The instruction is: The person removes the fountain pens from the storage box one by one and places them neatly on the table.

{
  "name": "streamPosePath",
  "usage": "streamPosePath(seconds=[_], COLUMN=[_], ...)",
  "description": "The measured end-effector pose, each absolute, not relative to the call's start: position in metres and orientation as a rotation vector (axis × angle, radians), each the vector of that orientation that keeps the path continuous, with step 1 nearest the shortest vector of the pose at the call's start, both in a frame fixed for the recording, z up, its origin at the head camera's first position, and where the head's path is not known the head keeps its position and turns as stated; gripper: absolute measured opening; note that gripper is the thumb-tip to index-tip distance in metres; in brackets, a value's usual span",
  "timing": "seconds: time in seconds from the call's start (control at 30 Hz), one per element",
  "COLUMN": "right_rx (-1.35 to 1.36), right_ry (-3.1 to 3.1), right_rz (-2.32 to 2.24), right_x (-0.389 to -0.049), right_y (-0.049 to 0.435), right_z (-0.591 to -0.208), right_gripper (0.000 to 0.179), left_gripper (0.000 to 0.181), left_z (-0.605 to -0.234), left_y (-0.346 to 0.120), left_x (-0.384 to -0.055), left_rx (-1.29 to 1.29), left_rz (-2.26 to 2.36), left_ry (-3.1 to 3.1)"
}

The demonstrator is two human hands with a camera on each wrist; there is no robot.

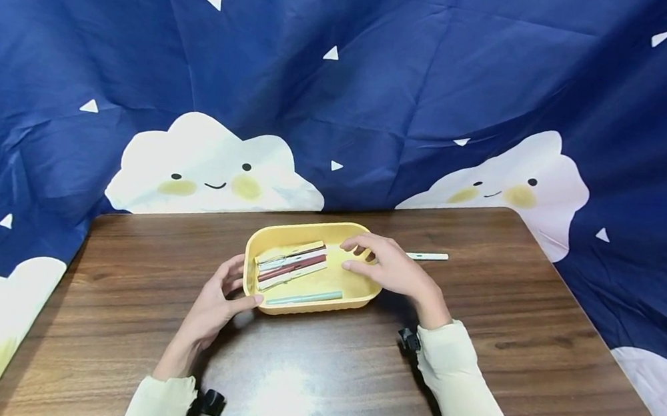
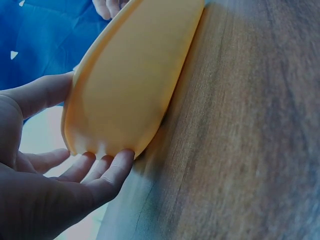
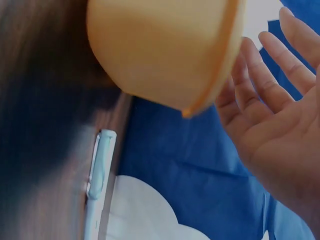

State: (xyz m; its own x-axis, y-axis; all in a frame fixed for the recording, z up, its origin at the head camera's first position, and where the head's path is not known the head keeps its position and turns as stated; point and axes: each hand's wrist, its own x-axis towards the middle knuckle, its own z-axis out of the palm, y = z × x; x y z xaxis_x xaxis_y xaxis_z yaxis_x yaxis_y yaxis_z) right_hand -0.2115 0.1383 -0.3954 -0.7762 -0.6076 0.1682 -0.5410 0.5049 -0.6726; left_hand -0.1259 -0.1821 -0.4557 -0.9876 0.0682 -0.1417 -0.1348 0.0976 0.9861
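A shallow yellow plastic basket [image 1: 341, 284] stands on the table. My left hand [image 1: 212, 309] grips its left end, thumb at the near corner and fingers against the end wall; the left wrist view shows the fingertips [image 2: 125, 154] on that wall. Inside the basket, several pens lie side by side at the left, among them a dark red pen [image 1: 291, 269]. A teal pen [image 1: 307, 298] lies apart along the near side. Over the basket's right end hovers my right hand [image 1: 391, 267], fingers loosely bent and holding nothing.
A pale pen [image 1: 430, 256] lies on the wooden table [image 1: 513, 346] just right of the basket, partly hidden by my right hand in the head view. Behind the table hangs a blue cloth [image 1: 379, 105] with white clouds and triangles.
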Motion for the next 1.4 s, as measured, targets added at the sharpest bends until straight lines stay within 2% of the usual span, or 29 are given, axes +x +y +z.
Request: streamPosePath(seconds=[0.6, 1.07, 1.4], right_rx=[-1.034, -1.075, -1.14], right_ry=[2.532, 2.447, 2.326], right_rz=[-1.103, -1.022, -0.824], right_x=[-0.206, -0.217, -0.219], right_y=[0.111, 0.091, 0.075], right_z=[-0.414, -0.43, -0.44], right_gripper=[0.033, 0.041, 0.029], left_gripper=[0.085, 0.085, 0.086], left_z=[-0.454, -0.453, -0.455], left_y=[-0.183, -0.182, -0.182], left_x=[-0.125, -0.128, -0.126], left_rx=[-0.066, -0.054, -0.067], left_rz=[2.01, 2.017, 2.013], left_ry=[2.209, 2.218, 2.202])
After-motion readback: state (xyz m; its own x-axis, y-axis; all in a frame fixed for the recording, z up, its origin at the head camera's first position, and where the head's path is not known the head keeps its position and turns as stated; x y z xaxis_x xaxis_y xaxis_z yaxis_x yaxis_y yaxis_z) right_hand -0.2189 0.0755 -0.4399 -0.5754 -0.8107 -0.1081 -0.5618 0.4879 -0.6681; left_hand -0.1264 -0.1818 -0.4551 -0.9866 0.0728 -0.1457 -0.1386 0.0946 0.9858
